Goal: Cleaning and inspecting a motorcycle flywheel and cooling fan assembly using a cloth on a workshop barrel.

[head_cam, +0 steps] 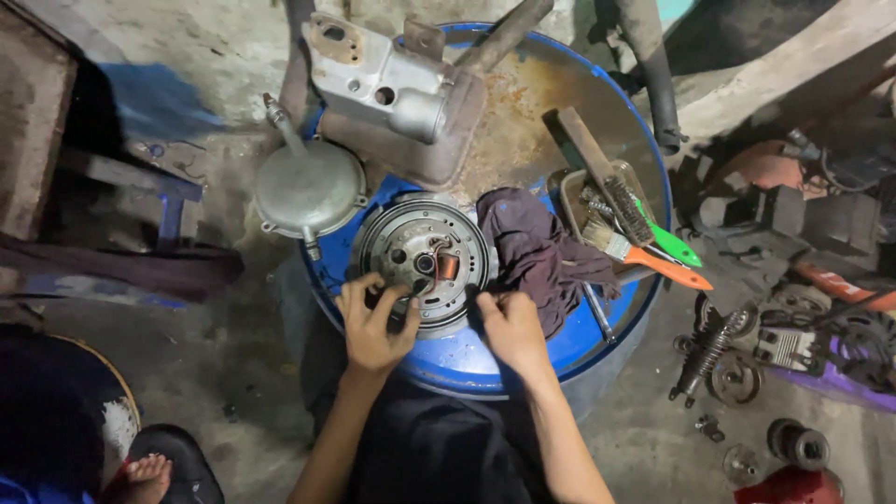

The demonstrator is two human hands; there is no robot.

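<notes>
Left hand [373,322]: fingers curled on the near rim of the round metal flywheel plate [425,257].
Right hand [511,327]: closed, pinching something too small to tell.
Plate: flat on the blue drum [485,359] top.
Risk: the loose dark rag [537,252] beside it could snag.

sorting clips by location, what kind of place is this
Most likely a small engine repair workshop. The left hand and right hand work on a round metal flywheel plate set on a blue drum, with a wire brush nearby and loose engine parts on the concrete floor.
</notes>
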